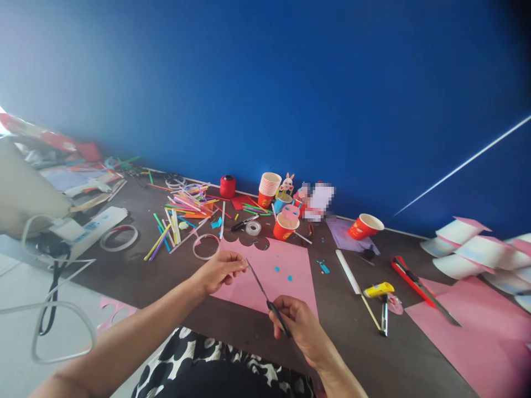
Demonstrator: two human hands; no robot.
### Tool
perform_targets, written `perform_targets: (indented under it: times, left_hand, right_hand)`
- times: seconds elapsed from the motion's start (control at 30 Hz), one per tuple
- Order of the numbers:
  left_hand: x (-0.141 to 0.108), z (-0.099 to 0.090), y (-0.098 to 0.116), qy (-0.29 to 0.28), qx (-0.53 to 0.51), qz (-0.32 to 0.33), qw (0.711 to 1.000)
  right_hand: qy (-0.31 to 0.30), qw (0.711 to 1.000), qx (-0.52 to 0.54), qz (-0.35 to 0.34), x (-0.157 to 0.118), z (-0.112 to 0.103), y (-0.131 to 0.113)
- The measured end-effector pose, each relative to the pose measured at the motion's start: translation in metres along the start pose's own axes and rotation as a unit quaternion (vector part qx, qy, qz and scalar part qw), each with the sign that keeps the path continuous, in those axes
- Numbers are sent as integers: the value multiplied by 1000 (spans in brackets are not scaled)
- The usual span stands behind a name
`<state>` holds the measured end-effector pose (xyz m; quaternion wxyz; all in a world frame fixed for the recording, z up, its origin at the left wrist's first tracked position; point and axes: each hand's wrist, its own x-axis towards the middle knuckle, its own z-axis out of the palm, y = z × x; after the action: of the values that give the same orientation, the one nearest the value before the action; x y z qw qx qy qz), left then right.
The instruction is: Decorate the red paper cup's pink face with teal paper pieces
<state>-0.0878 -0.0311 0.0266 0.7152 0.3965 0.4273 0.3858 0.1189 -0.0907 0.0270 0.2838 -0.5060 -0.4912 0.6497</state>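
Note:
My right hand [296, 323] grips the black handles of a pair of scissors [259, 283], whose narrow blades point up and left. At the blade tips, my left hand [222, 271] is closed in a pinch; whatever is between its fingertips is too small to make out. Both hands are over a pink sheet of paper [292, 257] with scalloped cuts along its far edge. A few small blue paper bits [290, 278] lie on that sheet. Beyond it stands a red paper cup [286, 228] with a pink face-like piece at its rim, and a white tape roll [253, 228] lies nearby.
Colourful sticks [191, 202] are heaped at the back left. Stacked paper cups [269, 185] stand by the blue wall [265, 88]. To the right lie a yellow glue stick [378, 289], a red-handled knife [415, 282] and more pink paper [477, 326]. A power strip [97, 229] is left.

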Motion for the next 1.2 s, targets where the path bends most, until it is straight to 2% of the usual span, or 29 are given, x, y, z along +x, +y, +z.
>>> perform_targets:
  times: [0.23, 0.4, 0.5, 0.7, 0.87, 0.97, 1.07, 1.2]
  left_hand:
    - [0, 5, 0, -5, -7, -6, 1000]
    - [2, 19, -6, 51, -62, 33, 996]
    - [4, 27, -8, 68, -96, 36, 992]
    - [5, 27, -4, 36, -81, 28, 996]
    - [3, 30, -5, 73, -92, 49, 992]
    - [4, 37, -8, 99, -149, 49, 983]
    - [7, 46, -12, 113, -239, 14, 964]
    - [11, 60, -15, 146, -340, -36, 928]
  right_hand:
    - [-12, 1000, -13, 3, 0, -2, 1]
    - [11, 999, 18, -26, -3, 8, 5]
    - [17, 998, 49, -32, -3, 13, 9]
    - [25, 997, 56, -42, -3, 0, 6]
    - [111, 988, 73, -77, -3, -12, 6]
    - [95, 985, 99, -101, -1, -11, 11]
    - [59, 990, 77, -99, 0, -3, 15]
    - [71, 990, 35, -113, 2, 14, 16]
